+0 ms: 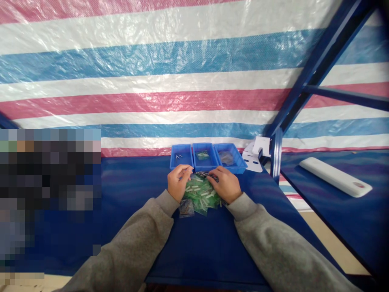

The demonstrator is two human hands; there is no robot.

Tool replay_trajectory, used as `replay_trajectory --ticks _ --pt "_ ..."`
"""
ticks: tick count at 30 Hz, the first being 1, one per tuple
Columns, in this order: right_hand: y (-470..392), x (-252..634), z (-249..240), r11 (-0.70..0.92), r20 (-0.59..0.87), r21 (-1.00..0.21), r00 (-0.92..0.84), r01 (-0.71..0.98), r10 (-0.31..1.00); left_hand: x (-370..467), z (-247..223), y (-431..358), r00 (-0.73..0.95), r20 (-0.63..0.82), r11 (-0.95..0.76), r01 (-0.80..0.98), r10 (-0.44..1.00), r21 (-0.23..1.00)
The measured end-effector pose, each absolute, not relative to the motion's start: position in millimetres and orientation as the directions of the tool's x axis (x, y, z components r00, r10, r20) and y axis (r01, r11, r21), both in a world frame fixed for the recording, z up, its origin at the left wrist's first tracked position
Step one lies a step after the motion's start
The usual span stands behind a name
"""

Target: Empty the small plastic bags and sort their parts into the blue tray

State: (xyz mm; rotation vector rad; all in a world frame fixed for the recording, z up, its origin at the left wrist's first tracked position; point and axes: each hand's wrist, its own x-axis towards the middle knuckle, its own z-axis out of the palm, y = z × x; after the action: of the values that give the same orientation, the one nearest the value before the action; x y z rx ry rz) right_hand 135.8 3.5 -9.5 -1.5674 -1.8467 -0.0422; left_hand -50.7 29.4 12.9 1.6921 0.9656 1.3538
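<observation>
A heap of small green plastic bags with pale strips lies on the blue table between my hands. My left hand is at the heap's left edge, thumb and fingers pinched together; whatever is between them is too small to name. On the far right side of the heap, my right hand has its fingers curled down, touching a cluster of dark metal screws or pins. What lies under those fingertips is partly hidden. Near my left wrist sits a small clear bag of dark pieces.
Three blue bins stand behind the heap: the left bin with a few metal pins, the middle bin with green bags, the right bin with clear bags. White cut-out sheets, a blue frame post and a long white object are rightward.
</observation>
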Motion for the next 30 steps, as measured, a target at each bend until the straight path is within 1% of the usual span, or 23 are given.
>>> replay_trajectory --ticks 3,10,12,14,16,17,19,21,23,24,26,27,30 --pt "4.7 133.7 -13.2 0.238 0.496 -0.325 -0.05 0.915 0.867 -50.1 12.5 28.6 0.16 0.414 -0.432 0.1 0.896 0.896" --pt "9.2 129.0 -11.5 0.249 0.475 -0.246 -0.107 0.937 0.873 -49.8 14.0 26.8 0.172 0.412 -0.431 0.092 0.895 0.898" --pt "10.4 128.6 -11.7 0.258 0.472 -0.234 -0.122 0.937 0.873 -49.8 14.1 26.6 0.173 0.412 -0.431 0.091 0.895 0.898" --pt "11.1 128.6 -11.8 0.268 0.478 -0.25 -0.122 0.931 0.87 -49.8 13.7 26.6 0.177 0.414 -0.433 0.093 0.893 0.896" --pt "10.7 128.4 -11.1 0.289 0.501 -0.302 -0.107 0.909 0.859 -50.1 13.0 26.8 0.179 0.418 -0.439 0.098 0.891 0.893" --pt "10.0 128.1 -10.3 0.305 0.519 -0.346 -0.09 0.887 0.85 -50.3 12.9 26.8 0.178 0.421 -0.443 0.103 0.889 0.891" --pt "7.4 126.8 -7.6 0.341 0.546 -0.481 -0.028 0.808 0.837 -50.9 13.7 26.8 0.17 0.432 -0.454 0.127 0.886 0.882" --pt "3.8 124.9 -3.9 0.369 0.525 -0.666 0.055 0.648 0.85 -51.5 16.1 26.3 0.166 0.464 -0.488 0.17 0.87 0.856" --pt "0.0 123.0 -0.1 0.364 0.435 -0.84 0.099 0.403 0.895 -51.7 19.4 25.5 0.183 0.517 -0.547 0.22 0.836 0.808" --pt "-1.5 122.2 1.7 0.342 0.383 -0.896 0.1 0.284 0.918 -51.6 20.8 25.2 0.201 0.542 -0.578 0.241 0.816 0.78" --pt "-3.7 121.1 4.8 0.297 0.306 -0.95 0.084 0.098 0.948 -51.2 22.4 24.8 0.243 0.576 -0.625 0.269 0.78 0.733" --pt "-4.3 120.9 6.1 0.284 0.286 -0.958 0.077 0.035 0.955 -50.9 22.4 24.8 0.263 0.585 -0.641 0.278 0.767 0.716" --pt "-4.7 120.7 8.8 0.284 0.278 -0.955 0.078 -0.08 0.957 -49.8 20.0 24.7 0.317 0.596 -0.674 0.292 0.738 0.678"
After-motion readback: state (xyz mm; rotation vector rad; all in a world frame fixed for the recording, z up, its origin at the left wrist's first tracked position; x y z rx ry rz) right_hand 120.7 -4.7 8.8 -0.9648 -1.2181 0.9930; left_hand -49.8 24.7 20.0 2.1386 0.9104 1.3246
